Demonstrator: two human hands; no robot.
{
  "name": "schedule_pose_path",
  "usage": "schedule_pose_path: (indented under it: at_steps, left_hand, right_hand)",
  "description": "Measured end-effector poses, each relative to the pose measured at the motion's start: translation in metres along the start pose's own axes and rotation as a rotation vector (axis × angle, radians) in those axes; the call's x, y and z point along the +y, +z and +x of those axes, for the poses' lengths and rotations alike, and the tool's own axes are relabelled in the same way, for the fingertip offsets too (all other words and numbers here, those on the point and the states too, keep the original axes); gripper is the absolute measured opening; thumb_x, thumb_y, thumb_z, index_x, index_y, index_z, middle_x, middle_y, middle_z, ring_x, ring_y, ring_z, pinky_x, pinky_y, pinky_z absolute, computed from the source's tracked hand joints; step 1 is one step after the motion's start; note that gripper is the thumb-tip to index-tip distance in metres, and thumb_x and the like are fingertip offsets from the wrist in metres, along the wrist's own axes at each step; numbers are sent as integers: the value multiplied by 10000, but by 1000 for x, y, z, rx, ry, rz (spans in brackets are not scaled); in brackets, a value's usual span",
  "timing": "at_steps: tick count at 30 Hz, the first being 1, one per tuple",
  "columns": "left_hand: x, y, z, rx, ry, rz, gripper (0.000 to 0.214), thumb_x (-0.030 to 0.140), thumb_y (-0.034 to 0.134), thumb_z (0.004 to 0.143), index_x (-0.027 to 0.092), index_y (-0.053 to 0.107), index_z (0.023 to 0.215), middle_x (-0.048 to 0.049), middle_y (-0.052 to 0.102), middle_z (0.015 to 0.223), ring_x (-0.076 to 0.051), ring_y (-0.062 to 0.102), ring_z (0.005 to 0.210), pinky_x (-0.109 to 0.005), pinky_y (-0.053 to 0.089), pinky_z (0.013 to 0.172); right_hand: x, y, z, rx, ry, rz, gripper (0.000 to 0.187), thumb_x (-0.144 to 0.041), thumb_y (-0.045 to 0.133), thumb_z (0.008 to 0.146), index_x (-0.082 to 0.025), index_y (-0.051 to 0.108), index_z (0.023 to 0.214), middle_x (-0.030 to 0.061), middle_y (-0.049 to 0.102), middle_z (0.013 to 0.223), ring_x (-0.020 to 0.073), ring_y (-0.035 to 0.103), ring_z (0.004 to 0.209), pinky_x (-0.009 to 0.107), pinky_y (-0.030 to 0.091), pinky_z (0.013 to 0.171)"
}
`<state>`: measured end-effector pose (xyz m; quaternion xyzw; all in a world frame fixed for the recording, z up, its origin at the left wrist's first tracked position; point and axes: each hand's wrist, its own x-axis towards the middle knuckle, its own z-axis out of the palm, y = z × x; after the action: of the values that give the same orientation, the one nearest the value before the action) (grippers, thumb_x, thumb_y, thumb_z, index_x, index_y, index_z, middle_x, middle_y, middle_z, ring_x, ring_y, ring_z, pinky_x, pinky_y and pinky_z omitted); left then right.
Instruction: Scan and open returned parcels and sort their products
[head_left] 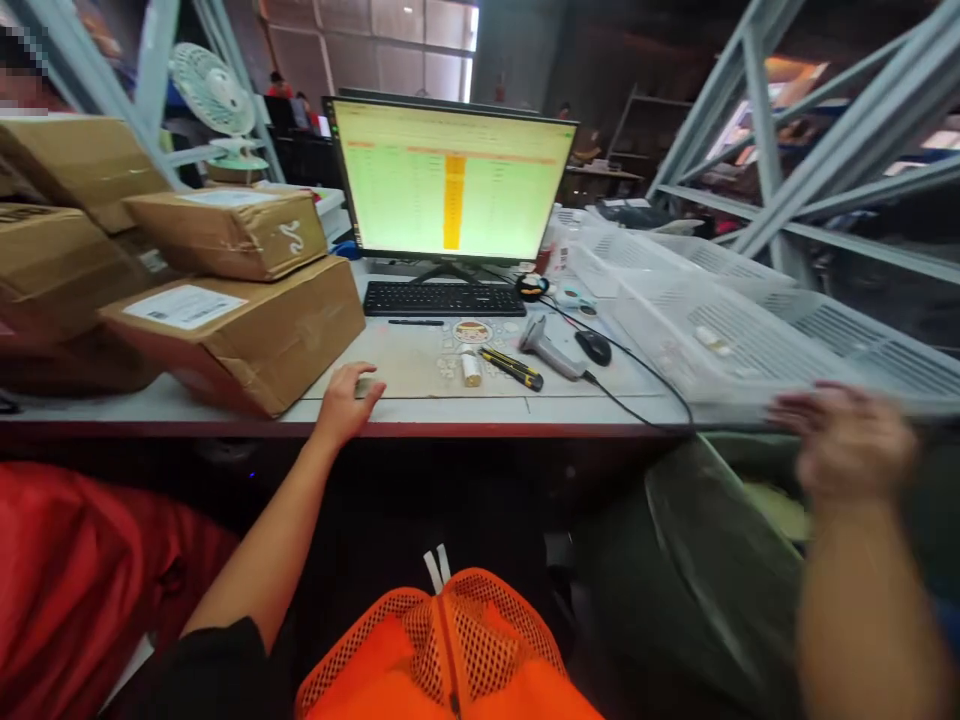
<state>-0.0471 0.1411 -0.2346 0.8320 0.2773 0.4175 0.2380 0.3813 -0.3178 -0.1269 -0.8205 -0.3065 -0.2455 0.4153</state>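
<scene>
My left hand rests on the front edge of the desk, fingers curled loosely on the desktop beside a large cardboard box; it holds nothing that I can see. My right hand is raised at the right, smeared by motion, just in front of a white plastic basket and above a dark green bag. Whether its fingers grip anything is not clear.
Several cardboard boxes are stacked at the left. A monitor, keyboard, barcode scanner, mouse, yellow utility knife and small roll sit on the desk. Metal rack beams rise at right. An orange mesh vest is below.
</scene>
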Motion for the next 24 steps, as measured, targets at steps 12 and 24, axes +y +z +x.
schedule_pose_path:
  at_steps: [12,24]
  left_hand:
    - [116,81,108,-622,-106,245,656,683,554,952,183,626,1370,-155,780,1079,-343,734,1042,-420,530,893]
    - [88,119,140,-807,-102,52,435,392,652,915,242,641,1324,-43,770,1043,-233,725,955,-278,513,792]
  right_hand:
    - [48,217,77,-283,-263,-300,578,-620,498,886,-200,697,1230,176,679,1257,381,634,1212,565,514,1080]
    - [74,239,72,-270,-423,-192,526,-518,491,958,-218,689,1342,138,656,1320,342,670,1185,531,542,1081]
